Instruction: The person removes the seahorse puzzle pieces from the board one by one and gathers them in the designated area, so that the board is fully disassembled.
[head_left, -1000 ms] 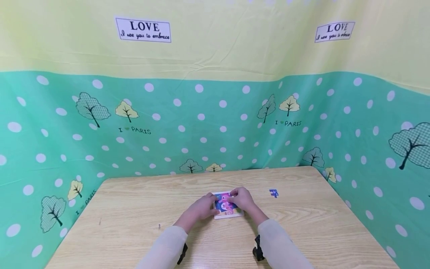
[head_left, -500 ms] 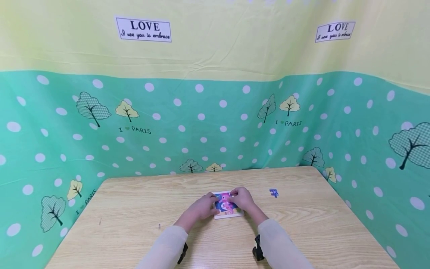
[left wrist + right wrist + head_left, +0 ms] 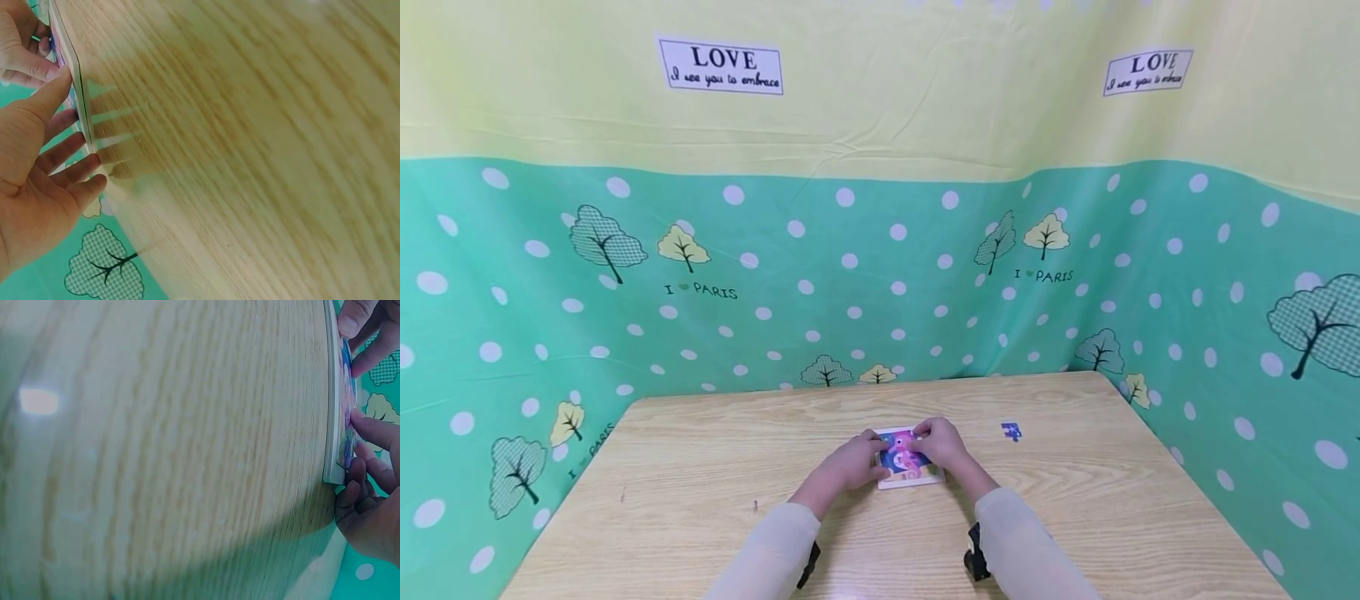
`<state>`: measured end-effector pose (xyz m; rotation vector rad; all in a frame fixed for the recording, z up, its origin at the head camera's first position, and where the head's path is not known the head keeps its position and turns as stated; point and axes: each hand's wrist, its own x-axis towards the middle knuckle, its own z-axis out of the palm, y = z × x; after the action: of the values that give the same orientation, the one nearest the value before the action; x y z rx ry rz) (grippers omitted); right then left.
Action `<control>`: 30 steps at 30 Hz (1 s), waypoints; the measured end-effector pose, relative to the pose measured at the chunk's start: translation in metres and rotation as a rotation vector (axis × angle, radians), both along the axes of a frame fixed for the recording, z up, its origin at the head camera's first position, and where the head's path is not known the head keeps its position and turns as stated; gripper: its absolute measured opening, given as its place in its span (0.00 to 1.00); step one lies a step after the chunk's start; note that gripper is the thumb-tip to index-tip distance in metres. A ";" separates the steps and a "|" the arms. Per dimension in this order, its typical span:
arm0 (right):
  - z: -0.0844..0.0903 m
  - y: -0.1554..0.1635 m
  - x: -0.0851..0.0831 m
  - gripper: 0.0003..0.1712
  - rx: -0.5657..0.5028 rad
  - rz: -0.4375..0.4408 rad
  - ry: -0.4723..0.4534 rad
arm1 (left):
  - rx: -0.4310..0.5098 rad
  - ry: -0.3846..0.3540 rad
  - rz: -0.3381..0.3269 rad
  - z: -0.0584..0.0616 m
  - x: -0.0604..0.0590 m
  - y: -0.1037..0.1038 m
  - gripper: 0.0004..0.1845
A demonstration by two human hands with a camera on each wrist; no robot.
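Note:
A small jigsaw puzzle (image 3: 901, 460) with a pink seahorse on blue lies in a white-rimmed tray (image 3: 912, 482) on the table. At its left side my left hand (image 3: 853, 460) rests with thumb and forefinger apart on the picture. In the left wrist view, the other fingers (image 3: 80, 170) of the left hand (image 3: 31, 181) spread beside the tray's edge. My right hand (image 3: 943, 443) pinches at a puzzle piece in the upper right of the picture, thumb on top. Its remaining fingers curl by the tray edge in the right wrist view. The fingers mostly hide that piece.
A loose blue puzzle piece (image 3: 1011, 431) lies on the wooden table (image 3: 1112, 500), right of the tray. A tiny dark speck (image 3: 756, 505) is at the left. A green and yellow curtain (image 3: 850, 283) hangs behind the table and along its sides.

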<state>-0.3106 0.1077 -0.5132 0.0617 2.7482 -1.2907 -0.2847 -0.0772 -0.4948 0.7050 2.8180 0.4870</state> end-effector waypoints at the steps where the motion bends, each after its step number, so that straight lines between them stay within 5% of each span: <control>1: 0.000 0.000 0.000 0.12 -0.002 -0.001 -0.003 | 0.000 0.001 -0.001 0.000 0.000 0.000 0.28; 30: -0.002 0.003 0.000 0.10 -0.027 0.014 0.013 | -0.009 -0.005 0.004 -0.002 -0.003 0.000 0.29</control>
<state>-0.3106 0.1102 -0.5150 0.0315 2.7363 -1.3295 -0.2881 -0.0775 -0.4967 0.6964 2.8159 0.4756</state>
